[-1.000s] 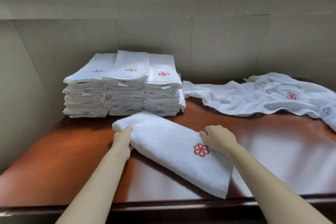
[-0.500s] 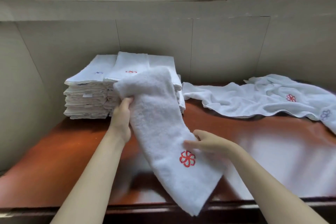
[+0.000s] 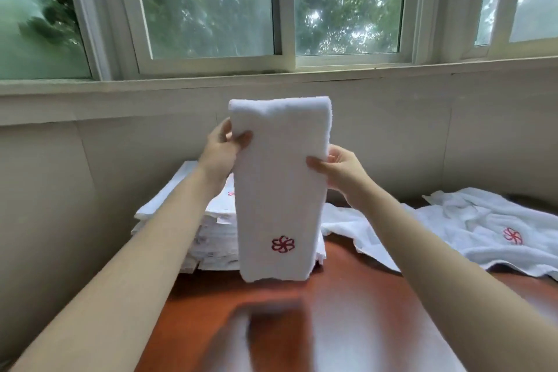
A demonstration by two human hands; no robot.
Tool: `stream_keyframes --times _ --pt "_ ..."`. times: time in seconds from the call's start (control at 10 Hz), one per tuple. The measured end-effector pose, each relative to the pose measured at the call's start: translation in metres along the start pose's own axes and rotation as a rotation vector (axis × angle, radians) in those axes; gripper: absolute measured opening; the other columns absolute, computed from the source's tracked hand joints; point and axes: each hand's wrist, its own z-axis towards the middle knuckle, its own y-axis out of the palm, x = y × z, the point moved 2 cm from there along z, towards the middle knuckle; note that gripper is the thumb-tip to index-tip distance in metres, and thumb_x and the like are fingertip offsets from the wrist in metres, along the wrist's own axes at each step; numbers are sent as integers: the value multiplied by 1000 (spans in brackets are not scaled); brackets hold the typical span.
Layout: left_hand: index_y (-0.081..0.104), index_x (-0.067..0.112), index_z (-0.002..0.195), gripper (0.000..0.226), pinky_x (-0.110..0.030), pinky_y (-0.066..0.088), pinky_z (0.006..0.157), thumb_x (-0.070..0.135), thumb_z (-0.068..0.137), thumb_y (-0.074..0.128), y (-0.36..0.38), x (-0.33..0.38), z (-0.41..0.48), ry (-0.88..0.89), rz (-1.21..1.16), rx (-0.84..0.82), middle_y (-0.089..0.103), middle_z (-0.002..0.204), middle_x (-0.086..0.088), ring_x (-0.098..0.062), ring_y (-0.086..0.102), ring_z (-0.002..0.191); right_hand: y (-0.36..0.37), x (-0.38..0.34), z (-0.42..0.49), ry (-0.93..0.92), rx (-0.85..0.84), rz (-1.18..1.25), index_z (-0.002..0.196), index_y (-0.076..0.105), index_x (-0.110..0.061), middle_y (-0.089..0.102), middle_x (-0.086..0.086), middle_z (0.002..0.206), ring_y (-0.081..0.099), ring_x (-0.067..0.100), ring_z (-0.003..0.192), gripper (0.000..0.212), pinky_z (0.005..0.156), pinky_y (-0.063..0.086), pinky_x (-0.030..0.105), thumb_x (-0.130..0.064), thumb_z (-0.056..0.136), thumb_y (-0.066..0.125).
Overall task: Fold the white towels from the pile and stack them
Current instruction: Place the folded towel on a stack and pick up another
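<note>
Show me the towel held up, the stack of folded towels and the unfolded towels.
held towel (image 3: pixel 280 190), head view, middle of its front face.
stack of folded towels (image 3: pixel 217 238), head view, its layered front side.
unfolded towels (image 3: pixel 489 220), head view, cloth beside the red flower.

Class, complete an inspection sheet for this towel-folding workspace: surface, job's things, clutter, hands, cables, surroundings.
Surface: glossy reddish-brown table.
Job's things: folded towel with red flower logo, held upright in the air; stack of folded towels behind it, left; pile of unfolded towels at right.
Clutter: nothing seen.
Hands: left hand pinches the folded towel's upper left edge; right hand grips its right edge.
Cables: nothing seen.
Surroundings: window with trees outside; beige wall.
</note>
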Motion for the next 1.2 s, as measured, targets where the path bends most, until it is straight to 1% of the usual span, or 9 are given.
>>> stream_keyframes --times 0.1,0.3,0.5,0.7,0.8,0.9,1.0,1.1,1.2 --pt "58 24 101 23 -20 50 51 2 94 55 -2 33 28 88 88 21 65 83 9 -2 64 59 1 -40 29 -145 76 -81 102 62 1 66 12 88 64 19 73 17 69 57 30 -2 86 65" --pt "57 27 113 28 -16 49 61 7 93 56 11 74 76 222 148 108 63 90 14 -4 62 74 -2 -78 85 -319 248 -199 94 65 -14 68 11 96 63 23 87 9 86 54 45 -9 87 64" --pt "59 18 117 25 -30 47 78 11 93 57 19 39 136 166 240 156 61 104 1 -17 58 92 -1 -46 133 -298 341 -338 76 55 -12 50 -3 66 47 19 70 15 65 39 31 -19 88 62" --pt "52 7 121 28 -36 46 94 16 95 56 13 -58 216 84 318 227 60 118 -11 -26 58 108 3 36 211 -143 350 -195 71 55 -11 50 0 63 46 18 63 18 56 35 28 -18 87 59" --pt "36 -2 137 51 -38 40 105 30 99 47 7 -158 243 -315 475 144 41 144 -18 -33 45 128 2 129 240 220 204 -158 82 55 -2 47 10 71 42 18 58 10 56 34 27 -7 89 54" --pt "46 -2 98 38 -35 37 104 36 100 43 6 -229 235 -526 954 -115 45 143 -14 -31 44 131 -1 209 241 487 53 -239 84 58 -1 53 11 69 48 18 50 12 51 37 20 -11 91 56" --pt "42 -2 133 40 -30 40 94 20 100 43 2 -255 243 -447 983 -62 47 141 -15 -28 47 127 -5 237 247 426 71 -81 98 61 7 65 14 74 62 20 52 16 50 47 22 -5 87 58" --pt "52 -4 121 27 -30 43 79 2 96 45 9 -261 254 -299 710 -51 57 120 -20 -24 55 101 -4 236 257 254 144 35 113 54 -7 67 10 97 68 22 74 35 53 53 26 7 82 56" --pt "52 3 106 17 -23 44 67 -6 94 45 9 -265 248 -239 405 -25 55 102 -12 -19 52 87 0 233 265 61 276 -82 124 52 -15 62 2 118 62 19 105 49 85 54 33 7 80 56"
